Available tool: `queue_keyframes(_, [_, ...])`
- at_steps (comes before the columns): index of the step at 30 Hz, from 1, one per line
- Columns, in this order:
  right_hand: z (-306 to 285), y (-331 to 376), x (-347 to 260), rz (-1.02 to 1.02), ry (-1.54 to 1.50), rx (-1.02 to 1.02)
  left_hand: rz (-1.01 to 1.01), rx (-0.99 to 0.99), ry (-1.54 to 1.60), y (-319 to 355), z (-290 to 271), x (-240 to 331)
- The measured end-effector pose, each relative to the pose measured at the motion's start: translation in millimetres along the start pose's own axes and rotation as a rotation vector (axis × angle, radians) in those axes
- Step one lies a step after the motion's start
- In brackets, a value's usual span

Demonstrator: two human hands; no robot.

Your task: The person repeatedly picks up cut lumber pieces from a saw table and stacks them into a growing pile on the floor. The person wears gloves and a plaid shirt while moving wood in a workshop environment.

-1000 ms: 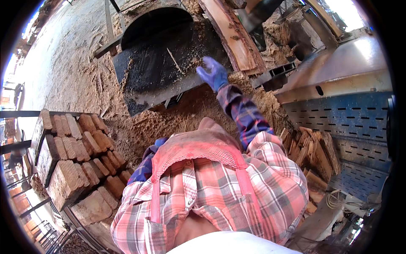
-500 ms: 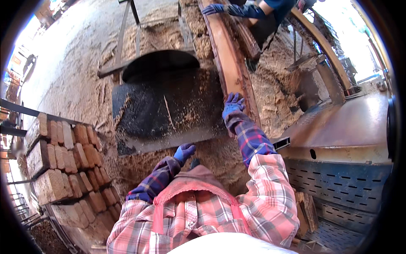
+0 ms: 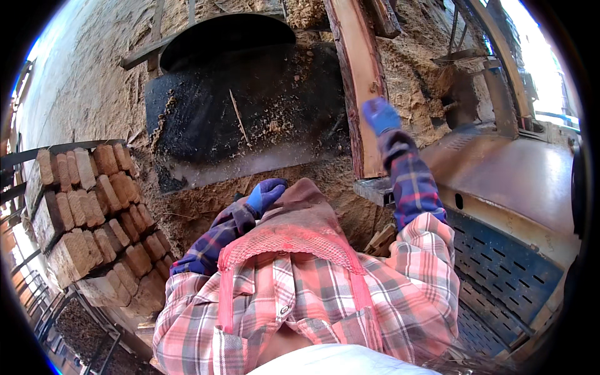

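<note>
We see the right hand (image 3: 381, 117) over the plank (image 3: 364, 69), arm (image 3: 412, 178) stretched forward, fingers (image 3: 374, 107) bent (too blurred to tell whether they grip). The plank lies lengthwise, right of the black sheet (image 3: 200, 125). The left hand (image 3: 266, 195) hangs near the apron (image 3: 294, 219), forearm (image 3: 219, 236) angled inward; we cannot tell whether it is closed.

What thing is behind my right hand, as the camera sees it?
Behind the right hand is the long wooden plank; its pale face shows above and below the hand. The stretch directly behind the hand is covered, so I cannot tell whether they touch.
</note>
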State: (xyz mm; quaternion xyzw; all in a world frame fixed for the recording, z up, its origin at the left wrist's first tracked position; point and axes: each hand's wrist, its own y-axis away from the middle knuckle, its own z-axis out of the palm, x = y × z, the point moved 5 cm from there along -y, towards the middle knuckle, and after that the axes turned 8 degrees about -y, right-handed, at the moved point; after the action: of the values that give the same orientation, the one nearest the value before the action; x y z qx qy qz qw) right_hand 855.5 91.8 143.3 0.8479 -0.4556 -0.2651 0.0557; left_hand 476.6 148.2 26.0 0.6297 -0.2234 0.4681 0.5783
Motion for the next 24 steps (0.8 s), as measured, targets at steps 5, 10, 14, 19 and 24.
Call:
queue_keyframes(5, [48, -56, 115, 0.419, -0.232, 0.483, 0.159, -0.114, -0.151, -1, -11, 29])
queue_keyframes(10, [91, -27, 39, 0.359, -0.204, 0.412, 0.068, -0.326, -0.004, 0, -18, 46])
queue_keyframes(14, [142, -3, -2, 0.264, -0.083, 0.517, -0.246, -0.524, 0.198, -3, -16, -4])
queue_keyframes(19, [189, 54, -73, 0.083, -0.097, 0.661, -0.37, -0.298, 0.439, -4, -30, -37])
queue_keyframes(24, [220, 163, -85, 0.019, -0.294, 0.573, -0.148, -0.576, -0.027, 57, -73, -62])
